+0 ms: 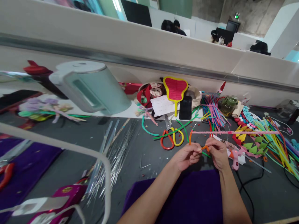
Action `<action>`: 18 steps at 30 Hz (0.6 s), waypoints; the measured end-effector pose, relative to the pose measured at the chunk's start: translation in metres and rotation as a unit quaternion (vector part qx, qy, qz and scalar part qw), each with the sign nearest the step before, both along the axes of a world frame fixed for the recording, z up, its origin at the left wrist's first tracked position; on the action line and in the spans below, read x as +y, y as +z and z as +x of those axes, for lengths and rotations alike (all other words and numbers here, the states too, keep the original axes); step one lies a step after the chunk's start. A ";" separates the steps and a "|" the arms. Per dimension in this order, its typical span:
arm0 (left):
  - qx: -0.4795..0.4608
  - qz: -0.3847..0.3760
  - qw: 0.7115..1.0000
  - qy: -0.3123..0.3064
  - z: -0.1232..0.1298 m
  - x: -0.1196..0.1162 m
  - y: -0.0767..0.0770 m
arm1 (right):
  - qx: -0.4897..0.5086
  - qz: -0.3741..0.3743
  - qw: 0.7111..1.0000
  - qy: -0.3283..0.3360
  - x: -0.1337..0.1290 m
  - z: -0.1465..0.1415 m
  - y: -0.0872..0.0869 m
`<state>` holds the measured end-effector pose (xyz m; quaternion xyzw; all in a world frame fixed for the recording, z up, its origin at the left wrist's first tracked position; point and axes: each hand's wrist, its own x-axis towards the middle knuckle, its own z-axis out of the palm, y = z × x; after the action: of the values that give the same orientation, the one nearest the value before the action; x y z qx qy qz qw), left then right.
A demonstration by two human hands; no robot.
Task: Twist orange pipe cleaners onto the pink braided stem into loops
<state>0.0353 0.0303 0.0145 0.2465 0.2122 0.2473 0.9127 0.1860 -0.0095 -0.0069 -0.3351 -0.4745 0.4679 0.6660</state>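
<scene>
My left hand (189,155) is closed in a pinch on an orange pipe cleaner (190,138), one end of which rises above my fingers. A bent part of the orange stays between my two hands. My right hand (217,153) pinches that other part, its fingertips curled around it. From the top of the orange end a long pink pipe cleaner (252,133) stretches straight to the right, above my right hand. Scissors (173,138) with one red and one yellow handle lie just beyond my left hand. A pink glue gun (235,158) rests beside my right hand.
A kettle (102,88) stands at the back left, near loose silvery strips (116,152). Behind my hands are a red-and-yellow fan shape (175,88), a phone (185,108) and a pipe cleaner bundle (214,110). A white cable (106,174) arches at the left; black cords (247,189) lie right.
</scene>
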 end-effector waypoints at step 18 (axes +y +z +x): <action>0.253 0.342 0.864 0.269 0.018 -0.018 0.010 | 0.029 -0.097 0.979 -0.178 0.005 -0.022 -0.002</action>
<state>0.0535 0.0128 0.0250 0.5304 0.3957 0.4699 0.5841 0.1645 -0.0041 -0.0092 -0.4638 -0.3402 0.3947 0.7165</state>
